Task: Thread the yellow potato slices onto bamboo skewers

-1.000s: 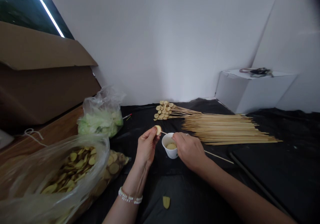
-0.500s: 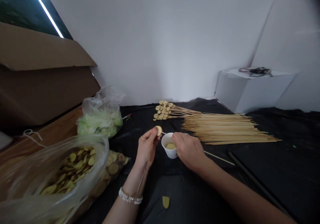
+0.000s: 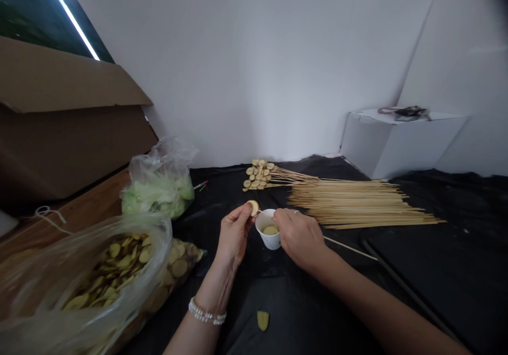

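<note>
Between the thumb and fingers of my left hand [image 3: 235, 228] is a pale round potato slice [image 3: 253, 207], held on edge just left of the cup. My right hand [image 3: 297, 235] is closed round a thin wooden skewer [image 3: 349, 247], whose tip points at the slice while its long end sticks out behind the hand to the right. Whether the tip touches the slice I cannot tell. Under the skewer stands a small white paper cup [image 3: 270, 242] with a potato slice [image 3: 271, 230] in it. My right fingers are close against the cup's rim.
Bare skewers [image 3: 357, 201] lie in a wide pile at the right. Behind the cup are skewers with potato slices [image 3: 260, 174]. An open plastic bag of slices [image 3: 119, 262] and a bag of pale green vegetables [image 3: 159, 191] stand left. One loose piece [image 3: 262, 320] lies in front.
The skewer in my right hand has slid slightly right, its tip drawn a little back from the slice. My left hand still pinches the slice, nearly in place.
</note>
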The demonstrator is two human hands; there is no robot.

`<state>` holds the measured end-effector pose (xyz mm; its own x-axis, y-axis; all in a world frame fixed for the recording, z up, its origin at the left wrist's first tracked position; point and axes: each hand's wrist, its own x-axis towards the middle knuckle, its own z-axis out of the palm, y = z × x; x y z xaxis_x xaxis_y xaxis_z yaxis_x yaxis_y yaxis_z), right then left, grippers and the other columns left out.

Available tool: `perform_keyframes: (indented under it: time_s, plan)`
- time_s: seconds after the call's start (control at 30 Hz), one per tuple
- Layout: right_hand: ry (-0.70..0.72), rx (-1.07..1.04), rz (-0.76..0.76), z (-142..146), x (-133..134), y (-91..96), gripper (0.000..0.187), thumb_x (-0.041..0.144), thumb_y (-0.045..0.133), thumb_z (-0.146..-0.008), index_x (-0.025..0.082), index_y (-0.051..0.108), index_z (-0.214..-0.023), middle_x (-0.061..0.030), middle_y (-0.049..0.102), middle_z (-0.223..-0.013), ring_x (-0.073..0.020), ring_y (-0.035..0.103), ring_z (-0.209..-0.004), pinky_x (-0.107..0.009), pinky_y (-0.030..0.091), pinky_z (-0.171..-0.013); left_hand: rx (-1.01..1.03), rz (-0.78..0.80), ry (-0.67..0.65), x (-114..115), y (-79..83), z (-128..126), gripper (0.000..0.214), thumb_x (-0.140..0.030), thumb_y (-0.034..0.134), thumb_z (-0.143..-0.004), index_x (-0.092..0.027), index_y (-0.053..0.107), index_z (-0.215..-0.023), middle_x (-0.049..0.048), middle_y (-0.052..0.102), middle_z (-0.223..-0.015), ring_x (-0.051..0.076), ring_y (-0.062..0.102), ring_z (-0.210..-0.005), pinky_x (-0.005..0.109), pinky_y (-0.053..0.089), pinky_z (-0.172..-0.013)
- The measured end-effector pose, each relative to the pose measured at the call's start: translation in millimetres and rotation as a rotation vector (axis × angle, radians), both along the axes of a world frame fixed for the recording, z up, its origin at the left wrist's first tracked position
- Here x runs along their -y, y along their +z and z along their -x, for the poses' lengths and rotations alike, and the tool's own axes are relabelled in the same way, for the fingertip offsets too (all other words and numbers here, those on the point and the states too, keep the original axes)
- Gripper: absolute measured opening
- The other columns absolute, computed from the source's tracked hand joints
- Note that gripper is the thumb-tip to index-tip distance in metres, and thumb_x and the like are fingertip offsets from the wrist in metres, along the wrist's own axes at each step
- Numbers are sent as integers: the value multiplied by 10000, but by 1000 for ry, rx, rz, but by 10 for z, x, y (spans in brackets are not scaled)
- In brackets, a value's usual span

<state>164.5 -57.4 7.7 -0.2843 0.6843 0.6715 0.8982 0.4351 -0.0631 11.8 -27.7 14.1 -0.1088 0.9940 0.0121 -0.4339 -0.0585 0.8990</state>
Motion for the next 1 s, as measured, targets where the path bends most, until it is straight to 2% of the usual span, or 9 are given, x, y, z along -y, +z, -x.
perform_keyframes:
  time_s: [0.2,0.47,0.67,1.0]
  plan:
    - [-19,26,57,-4,-9,0,166,171,432,-917,192,554,-807,2,603,-707,-140,537,-623,-284,239,-546,33,13,-36,-13,-8,10,261,-299,817,-585,-121,746,-762,41,685,-704,69,561,-600,181,455,-586]
    - [18,-11,-58,-35,-51,22,189,209,424,-928,185,580,-825,-24,577,-765,-151,507,-715,-271,287,-620,87,4,98,-63,27,99,280,-301,833,-554,-130,731,-750,26,676,-705,51,567,-596,143,463,-553]
    - [8,1,-106,-33,-64,-32,210,147,421,-903,185,572,-762,-28,569,-715,-156,483,-670,-281,268,-605,98,36,84,-78,16,117,247,-271,829,-569,-120,733,-740,43,687,-702,53,570,-582,131,470,-528]
    - [5,19,21,-36,-62,-40,174,161,435,-906,196,572,-804,-3,601,-702,-142,510,-624,-282,241,-561,81,28,56,-72,6,116,273,-288,826,-570,-102,741,-752,47,678,-683,50,554,-564,131,459,-524]
